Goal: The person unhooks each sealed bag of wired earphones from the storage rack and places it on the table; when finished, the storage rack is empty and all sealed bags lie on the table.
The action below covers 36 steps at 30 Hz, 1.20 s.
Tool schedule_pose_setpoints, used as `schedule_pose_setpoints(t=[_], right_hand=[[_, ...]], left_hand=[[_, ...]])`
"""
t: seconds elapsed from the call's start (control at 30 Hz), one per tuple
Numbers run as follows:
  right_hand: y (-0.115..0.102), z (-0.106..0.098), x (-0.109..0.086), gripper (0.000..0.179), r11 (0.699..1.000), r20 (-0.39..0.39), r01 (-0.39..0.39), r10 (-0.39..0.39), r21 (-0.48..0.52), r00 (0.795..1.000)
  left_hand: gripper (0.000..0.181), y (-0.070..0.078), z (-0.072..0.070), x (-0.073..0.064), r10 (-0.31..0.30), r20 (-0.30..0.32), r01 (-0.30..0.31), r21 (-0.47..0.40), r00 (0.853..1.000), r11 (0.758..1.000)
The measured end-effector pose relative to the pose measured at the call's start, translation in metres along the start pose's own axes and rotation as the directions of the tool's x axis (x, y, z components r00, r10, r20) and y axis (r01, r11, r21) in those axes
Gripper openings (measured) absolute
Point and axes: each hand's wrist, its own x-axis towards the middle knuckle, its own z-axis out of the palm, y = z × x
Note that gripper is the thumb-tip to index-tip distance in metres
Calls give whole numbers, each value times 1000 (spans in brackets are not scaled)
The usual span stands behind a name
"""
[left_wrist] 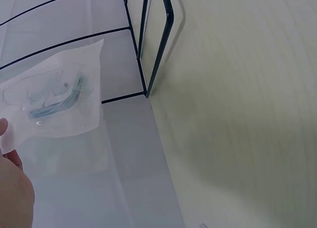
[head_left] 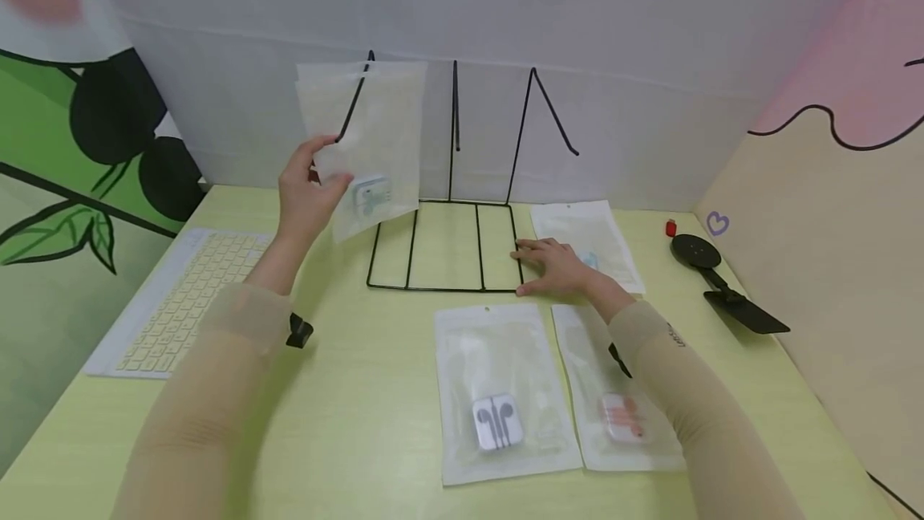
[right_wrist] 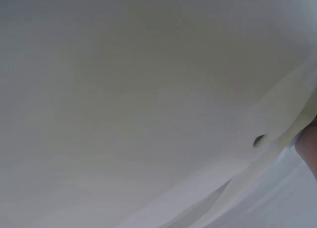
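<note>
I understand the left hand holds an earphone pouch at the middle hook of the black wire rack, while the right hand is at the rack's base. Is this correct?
Not the middle: the head view shows the left hand holding the earphone pouch at the leftmost hook. The rest stands.

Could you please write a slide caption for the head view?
Left hand holding a white pouch at a wire rack, right hand at the rack's base.

Pale yellow table, bearing a black wire rack. Left of the rack: white keyboard. Before it: grey-earphone packet. Right-front: orange-earphone packet. Immediately right: third packet. Farther right: small red object, black implement.
</note>
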Motion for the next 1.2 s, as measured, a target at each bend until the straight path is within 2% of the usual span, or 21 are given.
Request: schedule_pose_setpoints(t=[0.13, 0.5, 0.63, 0.8, 1.03, 1.2], right_hand=[[-3, -2, -1, 78, 1000, 7, -8, 8, -5, 1000], [-4, -4, 0, 78, 1000, 16, -13, 13, -2, 1000], [-2, -2, 0, 81, 1000, 29, -6, 7, -8, 1000], [-2, -1, 1, 81, 999, 34, -18, 19, -30, 999], [-5, -3, -2, 78, 1000, 30, -17, 18, -26, 999], [-6, -4, -2, 77, 999, 29, -14, 15, -37, 999]], left_hand=[[49, 3, -1, -4, 49, 1, -49, 29, 999, 998], [50, 14, -6, -11, 135, -11, -134, 68, 991, 989], [48, 16, -10, -15, 209, -2, -208, 116, 978, 971], [46, 19, -14, -17, 302, 13, -300, 146, 953, 943], [46, 26, -15, -23, 342, -2, -338, 156, 940, 928], [46, 34, -18, -28, 345, 10, -341, 184, 938, 922]])
